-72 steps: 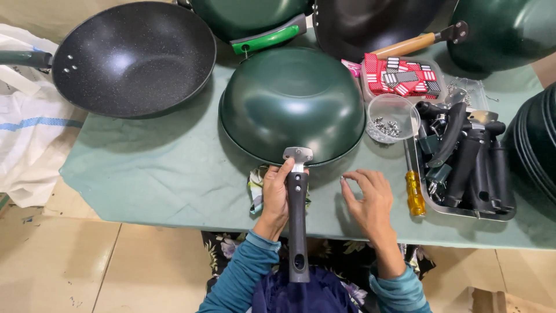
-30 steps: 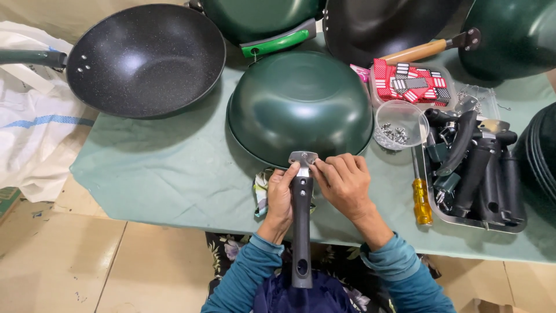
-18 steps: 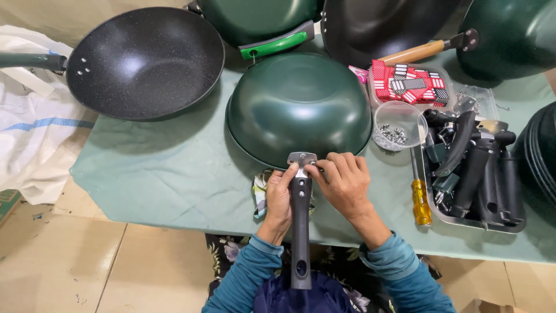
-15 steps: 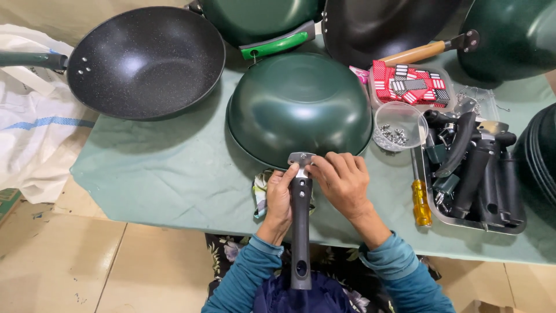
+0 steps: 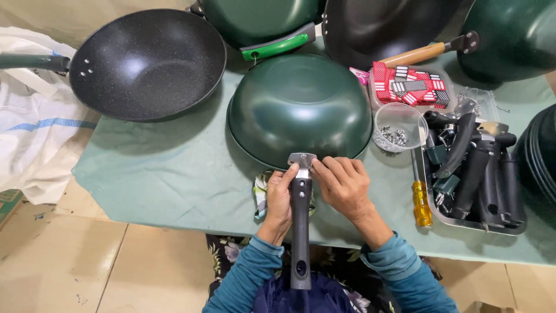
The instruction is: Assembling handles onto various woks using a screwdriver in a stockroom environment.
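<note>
A dark green wok [image 5: 298, 104] lies upside down on the green tablecloth [image 5: 162, 174]. Its long black handle [image 5: 300, 232] points toward me, with a grey metal bracket [image 5: 302, 159] at the wok's rim. My left hand [image 5: 280, 197] grips the handle just below the bracket. My right hand [image 5: 341, 184] rests beside it, fingertips pinched at the bracket's right side; whether they hold something small I cannot tell. A crumpled cloth [image 5: 262, 194] lies under my left hand.
A clear cup of small screws [image 5: 398, 128] and a yellow-handled screwdriver [image 5: 421, 200] sit right of my hands. A metal tray [image 5: 440, 217] holds several black handles. A black speckled wok [image 5: 147, 61] lies at left, more woks at the back, a red-box container [image 5: 408, 86].
My right hand came from the table near the screwdriver to the bracket at the handle's top. My left hand stayed on the handle.
</note>
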